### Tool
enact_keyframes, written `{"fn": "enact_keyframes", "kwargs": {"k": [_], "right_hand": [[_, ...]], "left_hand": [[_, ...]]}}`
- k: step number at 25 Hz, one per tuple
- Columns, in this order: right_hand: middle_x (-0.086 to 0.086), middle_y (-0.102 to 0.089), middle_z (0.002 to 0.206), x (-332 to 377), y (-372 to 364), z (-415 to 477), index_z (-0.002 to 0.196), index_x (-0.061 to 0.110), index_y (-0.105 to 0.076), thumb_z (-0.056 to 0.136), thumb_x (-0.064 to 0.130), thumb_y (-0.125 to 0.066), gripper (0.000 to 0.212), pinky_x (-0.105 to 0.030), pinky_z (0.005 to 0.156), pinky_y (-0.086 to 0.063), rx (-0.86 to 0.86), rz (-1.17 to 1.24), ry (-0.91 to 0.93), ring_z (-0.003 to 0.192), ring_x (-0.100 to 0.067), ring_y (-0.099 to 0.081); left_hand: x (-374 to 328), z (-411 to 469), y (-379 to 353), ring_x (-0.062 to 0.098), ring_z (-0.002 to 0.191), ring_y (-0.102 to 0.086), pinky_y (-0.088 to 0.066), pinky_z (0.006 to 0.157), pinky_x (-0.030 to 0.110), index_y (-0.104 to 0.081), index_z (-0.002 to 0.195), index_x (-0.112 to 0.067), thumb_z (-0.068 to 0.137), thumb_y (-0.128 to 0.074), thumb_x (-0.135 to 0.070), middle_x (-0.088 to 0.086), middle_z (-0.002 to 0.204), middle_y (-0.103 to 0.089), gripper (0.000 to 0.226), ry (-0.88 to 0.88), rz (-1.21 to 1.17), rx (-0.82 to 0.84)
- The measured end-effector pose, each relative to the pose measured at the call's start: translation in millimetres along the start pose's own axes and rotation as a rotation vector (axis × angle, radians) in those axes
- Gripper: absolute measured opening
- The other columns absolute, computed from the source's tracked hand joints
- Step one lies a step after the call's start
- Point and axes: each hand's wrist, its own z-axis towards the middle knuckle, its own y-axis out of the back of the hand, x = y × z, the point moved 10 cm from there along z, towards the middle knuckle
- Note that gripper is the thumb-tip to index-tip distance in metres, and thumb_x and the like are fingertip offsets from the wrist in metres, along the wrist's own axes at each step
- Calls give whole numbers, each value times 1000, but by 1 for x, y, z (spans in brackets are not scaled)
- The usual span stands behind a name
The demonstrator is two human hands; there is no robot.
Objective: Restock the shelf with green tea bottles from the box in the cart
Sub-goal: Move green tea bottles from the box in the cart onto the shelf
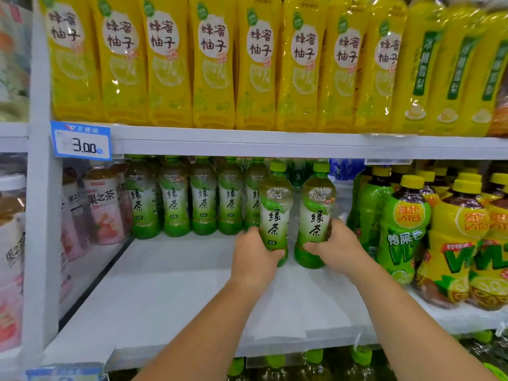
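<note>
Head view: left hand grips left bottle and right hand grips right bottle, green tea, both upright midway into the shelf before the back row; a hasty low push could tip either into that row.

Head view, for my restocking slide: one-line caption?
Left hand holds the left green tea bottle, right hand the right green tea bottle, upright ahead of the back row.

A shop: stocked drink shelves with a price tag
</note>
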Motion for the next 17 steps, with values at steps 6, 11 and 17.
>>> {"fn": "enact_keyframes", "kwargs": {"k": [6,11,17], "right_hand": [[-7,-65,118,-13,-12,41,125,13,-50,83,17,-81,52,-36,92,-50,-75,-8,-49,103,-24,-59],[-9,-66,122,-17,-10,71,121,12,-47,88,17,-77,44,-32,87,-47,-97,-18,-11,108,-28,-61],[-5,-63,116,-19,-12,89,119,13,-45,93,17,-71,37,-30,87,-45,-58,-45,61,112,-27,-59]], "left_hand": [[0,35,-30,27,106,-67,-55,87,33,-63,112,-8,76,-87,-26,7,113,-69,48,43,48,-26],[-4,67,-53,26,103,-69,-54,83,32,-68,110,-12,82,-82,-29,7,110,-72,35,55,165,19],[-16,89,-71,26,104,-68,-53,82,32,-65,114,-8,91,-73,-36,12,119,-65,37,-10,407,-6]]}}
